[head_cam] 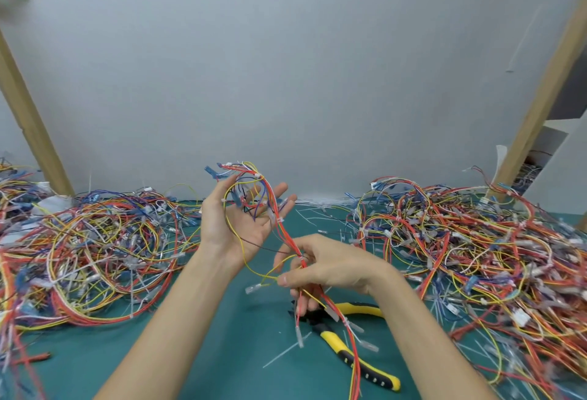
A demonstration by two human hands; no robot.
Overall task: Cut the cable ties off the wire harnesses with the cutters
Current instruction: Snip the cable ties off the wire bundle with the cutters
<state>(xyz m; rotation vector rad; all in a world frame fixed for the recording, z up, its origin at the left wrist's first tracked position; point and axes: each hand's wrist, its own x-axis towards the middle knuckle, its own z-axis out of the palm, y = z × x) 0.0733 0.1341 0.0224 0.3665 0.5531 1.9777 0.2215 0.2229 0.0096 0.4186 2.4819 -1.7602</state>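
Note:
A wire harness (pixel 287 234) of red, yellow and blue wires with white cable ties hangs in the air between my two hands. My left hand (pixel 236 225) is raised palm up with its fingers spread, and the harness's looped upper end lies over it. Lower down, my right hand (pixel 320 268) pinches the harness at a white tie, its fingers curled round the wires. The harness's tail drops past the yellow-and-black cutters (pixel 359 349), which lie on the green mat (pixel 222 345) under my right hand with nothing holding them.
A big tangle of harnesses (pixel 92 250) covers the mat's left side and another pile (pixel 482 256) fills the right. Cut white ties (pixel 286 353) lie scattered on the mat. Wooden posts (pixel 28 120) stand at both sides before a grey wall.

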